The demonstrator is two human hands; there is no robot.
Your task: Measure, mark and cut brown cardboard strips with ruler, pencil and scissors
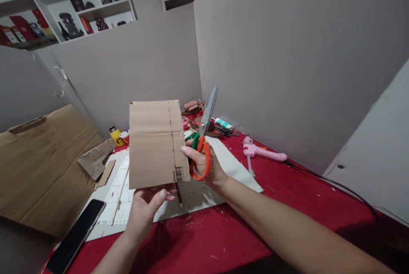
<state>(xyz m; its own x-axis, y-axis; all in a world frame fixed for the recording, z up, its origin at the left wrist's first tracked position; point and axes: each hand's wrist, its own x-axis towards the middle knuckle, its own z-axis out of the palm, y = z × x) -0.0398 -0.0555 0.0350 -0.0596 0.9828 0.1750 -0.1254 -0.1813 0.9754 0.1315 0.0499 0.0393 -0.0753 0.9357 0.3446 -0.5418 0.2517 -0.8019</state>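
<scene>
A brown cardboard piece [150, 142] is held up at the centre, with a dark marked line down its right side and a barcode near the lower corner. My right hand [204, 163] grips its right edge and also holds orange-handled scissors [202, 129], whose blades point up and look closed. Below the cardboard is my left hand [147, 208], its thumb in front and its fingers partly hidden behind the lower edge. The thumb and fingers are pressed together near the cardboard's bottom; what lies between them is too small to make out.
On the red table [236, 235] are white paper [223, 154], a phone [76, 237] and a thin stick [119, 199]. A pink glue gun [265, 153] with its cord lies right. Large cardboard [47, 163] stands left; a yellow bottle [116, 136] is behind.
</scene>
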